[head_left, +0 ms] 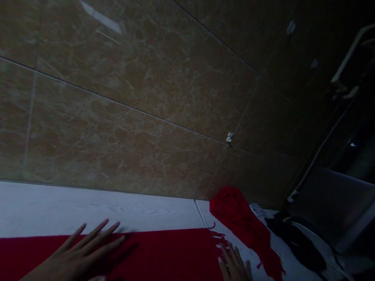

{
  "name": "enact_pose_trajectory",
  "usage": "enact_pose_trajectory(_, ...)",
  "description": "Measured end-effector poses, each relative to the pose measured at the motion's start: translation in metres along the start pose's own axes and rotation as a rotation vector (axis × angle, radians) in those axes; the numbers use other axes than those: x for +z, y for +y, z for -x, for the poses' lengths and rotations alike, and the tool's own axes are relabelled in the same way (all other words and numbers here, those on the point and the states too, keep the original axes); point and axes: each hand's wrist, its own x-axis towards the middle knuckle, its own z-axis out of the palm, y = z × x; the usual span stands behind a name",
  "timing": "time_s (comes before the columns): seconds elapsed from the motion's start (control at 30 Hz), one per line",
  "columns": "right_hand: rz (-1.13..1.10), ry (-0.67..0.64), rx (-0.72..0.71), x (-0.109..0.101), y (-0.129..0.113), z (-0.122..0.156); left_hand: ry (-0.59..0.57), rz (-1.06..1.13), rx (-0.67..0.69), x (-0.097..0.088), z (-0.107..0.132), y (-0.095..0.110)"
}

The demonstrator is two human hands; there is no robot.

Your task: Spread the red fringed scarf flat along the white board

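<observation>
A long red scarf [173,255] with a fringed end lies flat across the white surface [73,209] at the bottom of the view. My left hand [79,255] rests open on it, fingers spread and flat. My right hand [236,272] lies open near the fringe, fingertips touching the scarf's end. A second red scarf [245,226] lies bunched and trailing to the right of the first.
A brown marbled tile wall [145,103] rises directly behind the white surface. Dark and white fabric [296,242] lies at the far right. A grey panel [334,202] and pale rails [350,53] stand in the dim right corner.
</observation>
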Motion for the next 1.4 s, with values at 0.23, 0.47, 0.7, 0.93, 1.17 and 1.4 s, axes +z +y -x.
enact_pose_trajectory(0.23,-0.150,-0.110,-0.310,-0.031,-0.089,-0.023,-0.202,0.064,0.035,-0.014,-0.047,-0.019)
enact_pose_trajectory(0.47,-0.171,-0.203,-0.327,-0.027,-0.118,-0.031,-0.080,0.021,0.229,0.023,-0.030,-0.040)
enact_pose_trajectory(0.7,-0.124,-0.185,-0.289,-0.018,-0.103,-0.038,-0.163,0.123,0.161,0.008,-0.031,-0.032)
enact_pose_trajectory(0.93,-0.114,-0.178,-0.324,-0.018,-0.103,-0.040,-0.254,0.218,0.066,-0.015,-0.034,-0.017)
enact_pose_trajectory(1.17,-0.181,-0.193,-0.561,-0.052,-0.174,-0.052,-0.181,0.264,-0.099,-0.046,-0.082,-0.004)
enact_pose_trajectory(1.4,-0.232,-0.246,-0.799,-0.057,-0.241,-0.019,-0.189,0.223,-0.083,-0.013,-0.095,-0.004)
